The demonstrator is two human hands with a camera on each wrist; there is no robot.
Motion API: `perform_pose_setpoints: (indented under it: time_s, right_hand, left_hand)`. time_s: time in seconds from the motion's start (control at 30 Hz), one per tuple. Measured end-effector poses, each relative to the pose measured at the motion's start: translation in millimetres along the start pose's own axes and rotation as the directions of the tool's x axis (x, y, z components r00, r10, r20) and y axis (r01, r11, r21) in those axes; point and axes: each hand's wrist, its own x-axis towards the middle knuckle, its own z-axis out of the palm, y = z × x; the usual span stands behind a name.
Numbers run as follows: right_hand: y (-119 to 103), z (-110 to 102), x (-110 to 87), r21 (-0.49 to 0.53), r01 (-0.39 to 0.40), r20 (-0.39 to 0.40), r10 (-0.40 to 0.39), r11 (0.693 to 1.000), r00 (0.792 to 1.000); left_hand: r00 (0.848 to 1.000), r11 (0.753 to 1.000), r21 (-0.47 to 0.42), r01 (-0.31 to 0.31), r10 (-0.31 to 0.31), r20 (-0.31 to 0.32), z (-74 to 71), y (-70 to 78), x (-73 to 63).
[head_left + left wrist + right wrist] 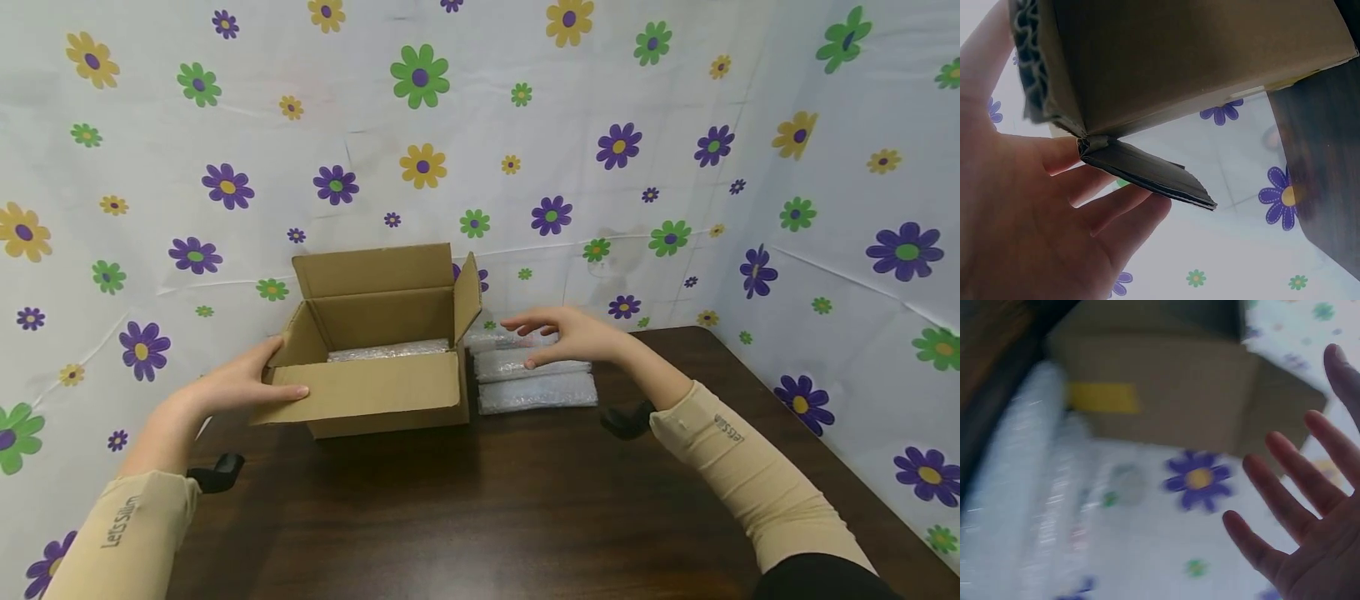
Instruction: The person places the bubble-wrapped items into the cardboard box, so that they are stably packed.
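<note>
An open cardboard box point(375, 390) stands on the table with its flaps spread. At its left front corner my left hand point(232, 385) holds the box, thumb over the front flap and fingers along the left side flap point(1147, 172). Inside lies a bubble-wrapped package point(390, 351); its contents cannot be made out. Several more bubble-wrapped packages point(537, 393) lie in a row right of the box. My right hand point(573, 335) hovers over these with fingers spread apart and nothing held. In the right wrist view, the packages point(1007, 487) are blurred.
The dark wooden table point(480, 508) extends in front of the box and to the right. Behind it hangs a white flower-patterned sheet point(450, 167), close to the box's back flap. A strip of yellow tape point(1104, 397) is on the box's side.
</note>
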Motion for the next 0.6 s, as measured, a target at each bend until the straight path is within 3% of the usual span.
perform_pose_setpoints:
  time_s: [0.27,0.6]
  right_hand:
    - [64.6,32.0,-11.0,-0.037,-0.133,-0.036,0.132,0.99,0.991]
    - [92.4,50.4,-18.7,-0.093,-0.243,-0.092,0.235,0.965,0.968]
  left_hand:
    - [1.0,1.0,0.005,-0.006,0.006,-0.006,1.5,2.4,-0.8]
    - [1.0,1.0,-0.022,0.004,-0.004,-0.004,0.7,-0.1,-1.9]
